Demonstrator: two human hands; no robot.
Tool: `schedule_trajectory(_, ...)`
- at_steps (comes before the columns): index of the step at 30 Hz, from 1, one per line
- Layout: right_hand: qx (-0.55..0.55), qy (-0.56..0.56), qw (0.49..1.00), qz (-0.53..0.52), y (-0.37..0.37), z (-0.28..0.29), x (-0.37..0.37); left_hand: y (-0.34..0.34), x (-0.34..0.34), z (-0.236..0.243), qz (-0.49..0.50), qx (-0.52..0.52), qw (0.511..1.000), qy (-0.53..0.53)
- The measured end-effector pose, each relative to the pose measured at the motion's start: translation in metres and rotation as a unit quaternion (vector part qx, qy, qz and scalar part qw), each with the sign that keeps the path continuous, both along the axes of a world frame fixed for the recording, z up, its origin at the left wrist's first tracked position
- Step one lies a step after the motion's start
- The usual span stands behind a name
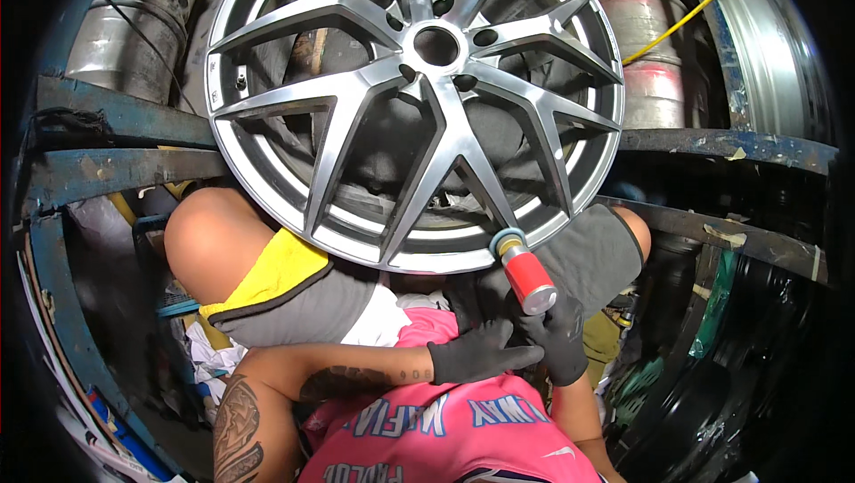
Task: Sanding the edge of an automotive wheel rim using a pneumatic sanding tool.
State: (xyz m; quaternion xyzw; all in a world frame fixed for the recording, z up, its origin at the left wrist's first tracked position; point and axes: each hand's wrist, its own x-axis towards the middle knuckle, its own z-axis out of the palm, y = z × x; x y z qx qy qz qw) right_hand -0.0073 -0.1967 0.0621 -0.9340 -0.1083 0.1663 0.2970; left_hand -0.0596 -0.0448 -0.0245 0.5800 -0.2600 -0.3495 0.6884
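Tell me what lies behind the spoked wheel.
Through the gaps in the wheel, dark grey material shows, too shadowed to identify. The wheel's own metal covers whatever sits directly behind it.

The single head view, worn on the left of a side-by-side pair, looks steeply down past the person's pink shirt — close enough that the wheel runs beyond the top edge. Its fisheye reaches wide — the blue beams bow toward dark corners.
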Motion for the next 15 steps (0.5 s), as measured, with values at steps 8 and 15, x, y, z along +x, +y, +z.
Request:
schedule_trajectory(8,0.019,0.018,0.999,-0.042,0.004,-0.002,-0.002,-0.010,-0.007,-0.005,0.048,-0.036,0.985,0.163)
schedule_trajectory(15,0.057,0.055,0.995,-0.057,0.005,0.002,0.012,-0.016,-0.008,0.005,0.180,0.059,0.981,-0.034)
